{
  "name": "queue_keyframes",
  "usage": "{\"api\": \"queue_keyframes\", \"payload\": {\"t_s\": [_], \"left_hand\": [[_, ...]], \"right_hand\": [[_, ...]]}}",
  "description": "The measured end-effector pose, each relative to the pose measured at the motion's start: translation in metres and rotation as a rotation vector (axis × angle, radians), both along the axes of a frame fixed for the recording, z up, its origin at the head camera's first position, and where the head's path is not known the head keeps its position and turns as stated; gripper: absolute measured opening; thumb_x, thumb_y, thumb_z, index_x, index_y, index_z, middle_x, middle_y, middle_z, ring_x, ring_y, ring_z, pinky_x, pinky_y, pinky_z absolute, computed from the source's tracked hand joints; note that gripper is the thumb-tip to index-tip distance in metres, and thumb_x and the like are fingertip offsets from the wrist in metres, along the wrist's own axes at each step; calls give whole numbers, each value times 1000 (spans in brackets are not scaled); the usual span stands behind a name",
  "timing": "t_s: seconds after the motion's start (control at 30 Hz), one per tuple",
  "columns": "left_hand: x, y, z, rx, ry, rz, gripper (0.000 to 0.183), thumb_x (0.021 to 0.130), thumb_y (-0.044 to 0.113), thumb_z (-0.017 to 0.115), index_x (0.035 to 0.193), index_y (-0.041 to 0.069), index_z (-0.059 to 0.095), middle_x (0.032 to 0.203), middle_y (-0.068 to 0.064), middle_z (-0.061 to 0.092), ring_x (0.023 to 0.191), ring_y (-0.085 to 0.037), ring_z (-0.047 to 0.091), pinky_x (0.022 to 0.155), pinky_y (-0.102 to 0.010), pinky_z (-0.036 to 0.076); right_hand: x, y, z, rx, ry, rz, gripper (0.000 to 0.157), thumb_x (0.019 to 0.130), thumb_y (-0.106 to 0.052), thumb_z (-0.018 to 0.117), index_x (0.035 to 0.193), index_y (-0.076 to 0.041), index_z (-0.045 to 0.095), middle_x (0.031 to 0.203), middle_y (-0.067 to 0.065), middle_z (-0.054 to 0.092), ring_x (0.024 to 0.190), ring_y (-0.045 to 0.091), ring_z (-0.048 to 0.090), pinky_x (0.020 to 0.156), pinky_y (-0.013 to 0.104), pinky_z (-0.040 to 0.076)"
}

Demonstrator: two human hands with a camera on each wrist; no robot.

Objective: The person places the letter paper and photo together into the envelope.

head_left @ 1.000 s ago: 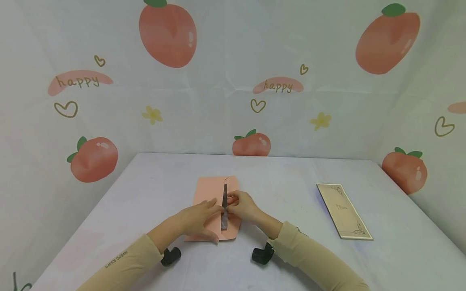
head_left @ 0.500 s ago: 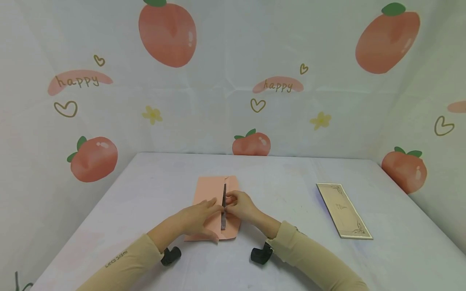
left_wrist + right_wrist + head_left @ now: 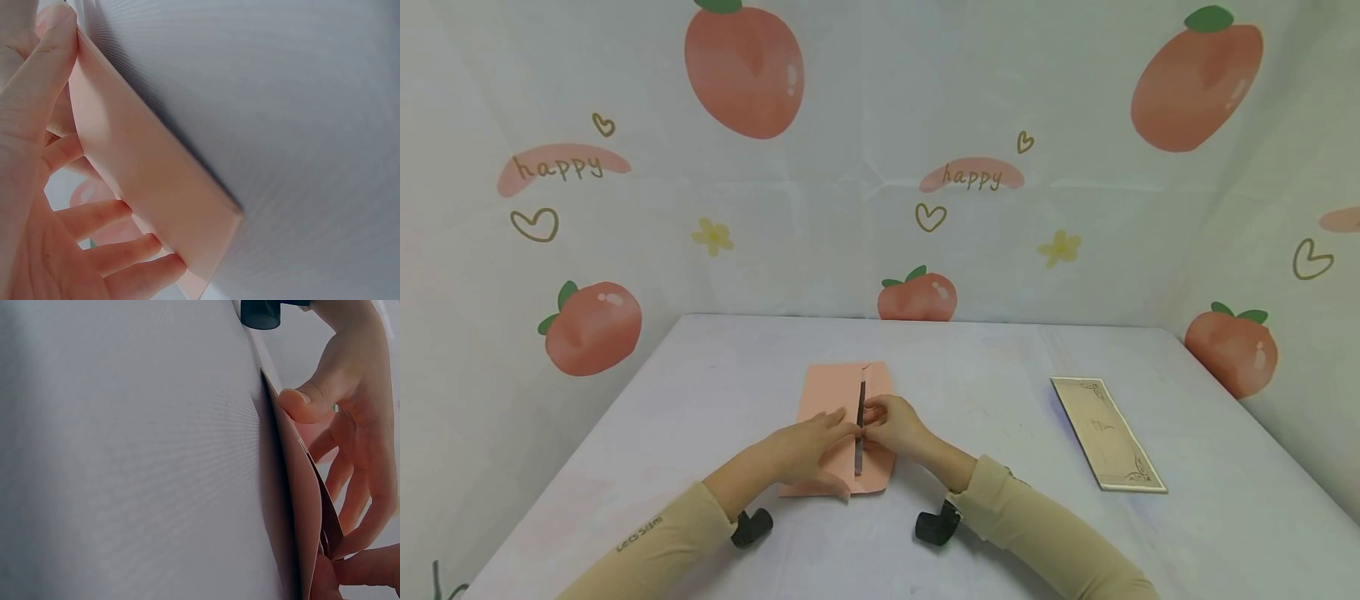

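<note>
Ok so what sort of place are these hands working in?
Probably a tabletop set staged for recording: a printed fruit backdrop closes in the pale table on three sides, and a small black device, perhaps a camera, juts out beneath each sleeve.

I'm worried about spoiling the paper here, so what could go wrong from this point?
The pink envelope could crease: in the right wrist view its paper bows outward near the opening, where the right hand works at the dark strip. Pushing the strip in at a slant might bend or snag it.

The envelope could also slide: the left hand rests on it, and lifting that hand might let it shift on the table.
</note>
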State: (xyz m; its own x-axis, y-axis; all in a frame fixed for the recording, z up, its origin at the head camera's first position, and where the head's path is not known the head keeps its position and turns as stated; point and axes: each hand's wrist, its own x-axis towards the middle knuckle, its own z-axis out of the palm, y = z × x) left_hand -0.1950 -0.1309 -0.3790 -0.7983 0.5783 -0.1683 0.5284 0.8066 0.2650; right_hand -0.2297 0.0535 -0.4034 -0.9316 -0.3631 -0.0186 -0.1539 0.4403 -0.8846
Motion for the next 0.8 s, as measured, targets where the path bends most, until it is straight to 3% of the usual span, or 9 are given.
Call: {"api": "queue_keyframes", "payload": {"t_s": [0.53, 0.8], "left_hand": [[0, 0, 0, 28, 11, -20, 77, 69, 59, 72, 130, 22, 44, 149, -23, 31, 131, -51, 35, 94, -59, 44], [0, 1, 1, 23, 14, -20, 79, 68, 60, 71, 131, 21, 43, 149, -22, 31, 130, -51, 36, 95, -58, 44]], "right_hand": [[0, 9, 8, -18, -22, -18, 37, 84, 1, 60, 120, 9, 54, 104, 22, 66, 91, 29, 68, 72, 29, 56], [-1, 24, 14, -3, -32, -48, 30, 82, -2, 60, 112, 3, 62, 97, 16, 66, 84, 19, 67, 70, 27, 56]]}}
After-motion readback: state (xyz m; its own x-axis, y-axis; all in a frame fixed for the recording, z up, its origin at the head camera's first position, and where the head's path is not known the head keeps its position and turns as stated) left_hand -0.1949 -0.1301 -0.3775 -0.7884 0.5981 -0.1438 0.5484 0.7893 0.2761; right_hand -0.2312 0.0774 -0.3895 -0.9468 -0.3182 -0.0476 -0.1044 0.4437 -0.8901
